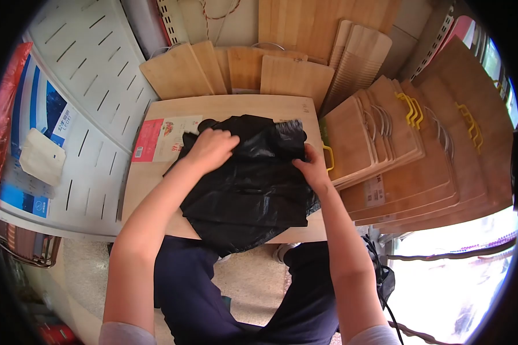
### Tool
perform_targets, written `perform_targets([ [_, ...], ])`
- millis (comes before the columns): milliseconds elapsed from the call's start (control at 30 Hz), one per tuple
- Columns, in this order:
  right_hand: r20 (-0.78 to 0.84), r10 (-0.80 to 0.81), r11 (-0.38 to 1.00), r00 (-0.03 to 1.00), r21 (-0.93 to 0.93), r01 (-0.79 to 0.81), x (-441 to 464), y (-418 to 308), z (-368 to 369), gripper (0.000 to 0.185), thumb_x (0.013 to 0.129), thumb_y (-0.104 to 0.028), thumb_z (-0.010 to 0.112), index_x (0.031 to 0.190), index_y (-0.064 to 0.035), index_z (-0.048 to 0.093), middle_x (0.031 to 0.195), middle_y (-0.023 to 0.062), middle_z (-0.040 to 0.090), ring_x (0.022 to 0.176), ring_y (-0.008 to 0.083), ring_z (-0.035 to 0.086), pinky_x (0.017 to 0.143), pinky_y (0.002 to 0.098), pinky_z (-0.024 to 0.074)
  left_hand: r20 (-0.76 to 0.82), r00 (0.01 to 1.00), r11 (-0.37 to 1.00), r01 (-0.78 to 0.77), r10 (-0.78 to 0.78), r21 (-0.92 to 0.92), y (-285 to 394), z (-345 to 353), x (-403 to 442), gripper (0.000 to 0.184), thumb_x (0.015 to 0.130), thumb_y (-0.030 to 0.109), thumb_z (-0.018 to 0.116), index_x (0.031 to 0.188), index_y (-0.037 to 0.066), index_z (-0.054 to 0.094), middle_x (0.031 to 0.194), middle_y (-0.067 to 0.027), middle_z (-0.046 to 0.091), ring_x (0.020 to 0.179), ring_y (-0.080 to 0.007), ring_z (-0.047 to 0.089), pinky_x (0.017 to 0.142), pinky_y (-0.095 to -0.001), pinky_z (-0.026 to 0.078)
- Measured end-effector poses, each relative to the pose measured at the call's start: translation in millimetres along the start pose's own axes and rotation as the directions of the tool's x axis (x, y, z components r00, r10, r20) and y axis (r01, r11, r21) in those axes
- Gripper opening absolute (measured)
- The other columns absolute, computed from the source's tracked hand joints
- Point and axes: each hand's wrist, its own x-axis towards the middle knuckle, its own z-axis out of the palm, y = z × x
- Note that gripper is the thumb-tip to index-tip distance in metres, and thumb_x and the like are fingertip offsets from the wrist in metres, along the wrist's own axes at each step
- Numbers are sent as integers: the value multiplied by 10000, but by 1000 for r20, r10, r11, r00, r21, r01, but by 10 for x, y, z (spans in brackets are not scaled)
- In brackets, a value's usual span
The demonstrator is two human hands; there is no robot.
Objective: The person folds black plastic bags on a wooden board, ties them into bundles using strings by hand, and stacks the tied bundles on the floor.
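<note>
A black plastic bag lies spread and creased over a large wooden board, its lower end hanging past the board's front edge. My left hand is on the bag's upper left part, fingers curled down and closed on the plastic. At the upper right edge, my right hand pinches the bag between thumb and fingers. A pink and white label shows on the board to the left of the bag. Whatever is inside or under the bag is hidden.
Several cutting boards lean along the back. More boards with handles stand in a row at the right. To the left rises a white slotted metal panel with a blue box by it. My legs are below the front edge.
</note>
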Motion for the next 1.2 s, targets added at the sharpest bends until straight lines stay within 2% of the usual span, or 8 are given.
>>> perform_targets([
  [100, 151, 11, 974, 989, 220, -44, -119, -61, -173, 382, 740, 3, 621, 1121, -11, 623, 1080, 90, 653, 1056, 201, 604, 911, 289, 448, -29, 997, 997, -69, 70, 21, 226, 97, -416, 284, 689, 113, 739, 918, 97, 572, 927, -68, 563, 955, -270, 553, 767, -398, 440],
  [233, 351, -164, 940, 922, -229, 255, -424, -218, -382, 405, 700, -35, 635, 1102, -64, 661, 1249, 126, 590, 1197, 265, 532, 1019, 362, 408, 49, 991, 982, 129, -123, -136, 408, 300, -880, 583, 688, 104, 751, 1238, 136, 561, 1150, -80, 556, 1107, -271, 519, 907, -405, 436],
  [333, 333, -201, 770, 921, -527, 359, -666, -282, -353, 467, 690, -123, 656, 1156, -96, 656, 1329, 137, 537, 1298, 334, 428, 1074, 425, 366, -112, 984, 979, 119, -138, -166, 469, 495, -1022, 527, 715, 83, 718, 1223, 129, 586, 1156, -84, 563, 1110, -272, 520, 909, -406, 433],
  [433, 385, -333, 710, 861, -498, 498, -852, -502, -101, 498, 705, -182, 678, 1187, -63, 633, 1360, 165, 498, 1330, 346, 379, 1087, 437, 343, -189, 968, 975, 135, -167, -175, 558, 625, -1035, 443, 740, 65, 685, 1175, 116, 619, 1160, -83, 569, 1115, -274, 519, 912, -406, 429],
  [667, 513, -108, 536, 852, -691, 484, -1162, -565, 280, 1140, 547, -543, 816, 1461, -89, 310, 1487, 149, 324, 1348, 338, 327, 1082, 501, 280, -137, 973, 958, 148, -186, -245, 614, 601, -1053, 470, 792, 226, 682, 1231, 91, 589, 1244, -130, 538, 1184, -314, 485, 980, -431, 394],
  [733, 523, -91, 496, 847, -714, 494, -1171, -646, 289, 1110, 544, -520, 819, 1445, -87, 336, 1480, 147, 327, 1347, 334, 327, 1074, 517, 278, -99, 981, 943, 131, -169, -307, 633, 610, -1120, 755, 754, 489, 708, 1348, 78, 488, 1372, -170, 451, 1292, -366, 394, 1103, -470, 285],
  [833, 544, -63, 443, 836, -736, 512, -1129, -644, 315, 1059, 547, -469, 816, 1421, -72, 367, 1476, 145, 321, 1348, 329, 319, 1075, 548, 259, -43, 992, 959, 105, -120, -262, 685, 506, -1209, 915, 693, 544, 739, 1399, 62, 412, 1445, -170, 365, 1347, -358, 322, 1141, -484, 216],
  [1200, 586, -246, 351, 772, -689, 634, -1046, -673, 460, 835, 641, -234, 712, 1375, -3, 388, 1421, 192, 391, 1342, 325, 352, 1122, 502, 242, 52, 991, 958, 130, -121, -257, 718, 488, -1106, 704, 728, 221, 637, 1383, 70, 425, 1383, -143, 428, 1343, -330, 346, 1118, -516, 249],
])
